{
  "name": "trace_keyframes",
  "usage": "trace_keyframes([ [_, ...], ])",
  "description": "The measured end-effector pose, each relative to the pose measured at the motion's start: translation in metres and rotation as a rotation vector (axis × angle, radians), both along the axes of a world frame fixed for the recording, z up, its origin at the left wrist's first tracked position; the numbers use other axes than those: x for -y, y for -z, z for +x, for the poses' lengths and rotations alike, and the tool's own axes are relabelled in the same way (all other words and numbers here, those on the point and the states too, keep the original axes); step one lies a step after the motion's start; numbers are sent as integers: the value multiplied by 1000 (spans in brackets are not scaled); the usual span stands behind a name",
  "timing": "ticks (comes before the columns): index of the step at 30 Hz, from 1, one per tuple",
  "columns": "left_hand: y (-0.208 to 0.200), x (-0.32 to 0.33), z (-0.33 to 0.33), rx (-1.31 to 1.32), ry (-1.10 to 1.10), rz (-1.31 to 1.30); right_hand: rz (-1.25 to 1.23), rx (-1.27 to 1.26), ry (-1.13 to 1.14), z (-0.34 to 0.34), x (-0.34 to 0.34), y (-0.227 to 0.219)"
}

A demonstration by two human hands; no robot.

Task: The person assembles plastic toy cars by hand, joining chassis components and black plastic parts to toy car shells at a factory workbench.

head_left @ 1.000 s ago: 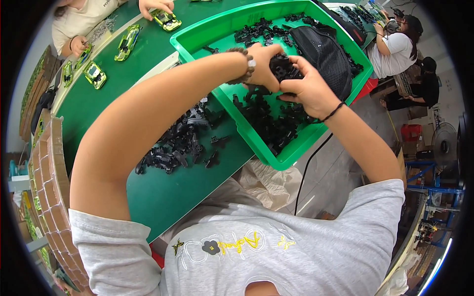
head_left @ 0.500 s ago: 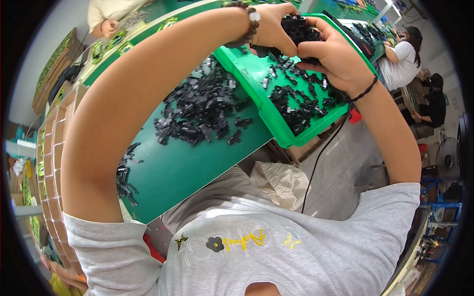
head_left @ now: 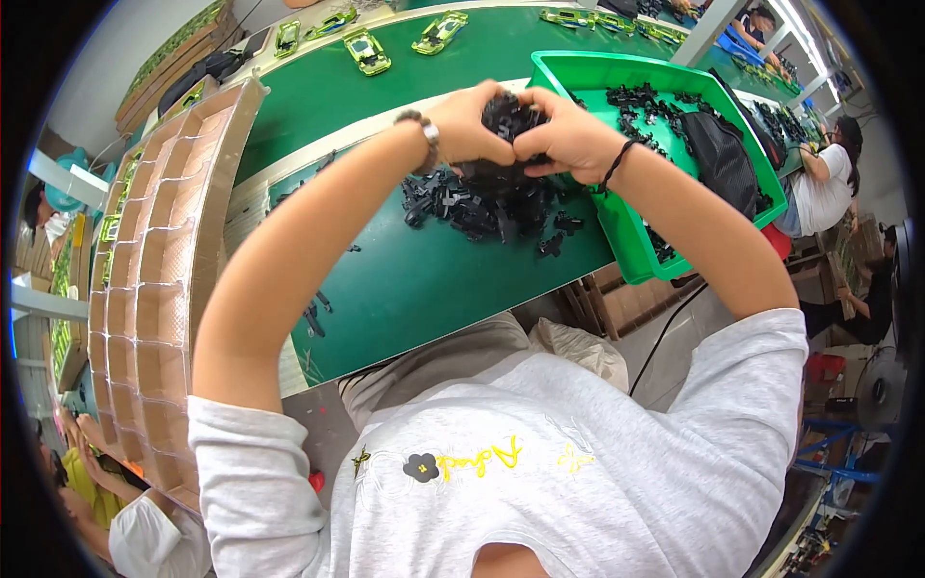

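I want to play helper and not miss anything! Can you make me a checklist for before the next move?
1. Left hand on the clump of black plastic parts: ok, fingers curl round it.
2. Right hand on the same clump: ok, it cups the other side.
3. Every part in the clump gripped tightly: cannot tell, fingers hide some.
4. Pile of black parts all together: not ok, loose pieces lie apart.
5. Only small parts inside the green bin: not ok, black mesh fabric is there too.
6. Green toy cars away from both hands: ok.
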State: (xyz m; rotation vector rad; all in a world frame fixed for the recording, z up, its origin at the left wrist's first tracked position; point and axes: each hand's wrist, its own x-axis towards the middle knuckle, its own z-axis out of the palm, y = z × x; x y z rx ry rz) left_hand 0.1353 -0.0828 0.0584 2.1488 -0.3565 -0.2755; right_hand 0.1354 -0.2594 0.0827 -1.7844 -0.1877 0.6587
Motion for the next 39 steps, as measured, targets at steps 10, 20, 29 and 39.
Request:
trace_keyframes([
  [10, 30, 15, -18, 14, -52, 275, -176, 303, -219, 15, 19, 40],
  [20, 8, -9, -55, 35, -26, 227, -460, 1115, -240, -46, 33, 26],
  [29, -20, -109, -144, 55, -465, -322, -367, 910, -288, -123, 4, 58],
  [39, 50, -125, -266, -109, -1024, 191, -420, 782, -398, -87, -45, 86],
])
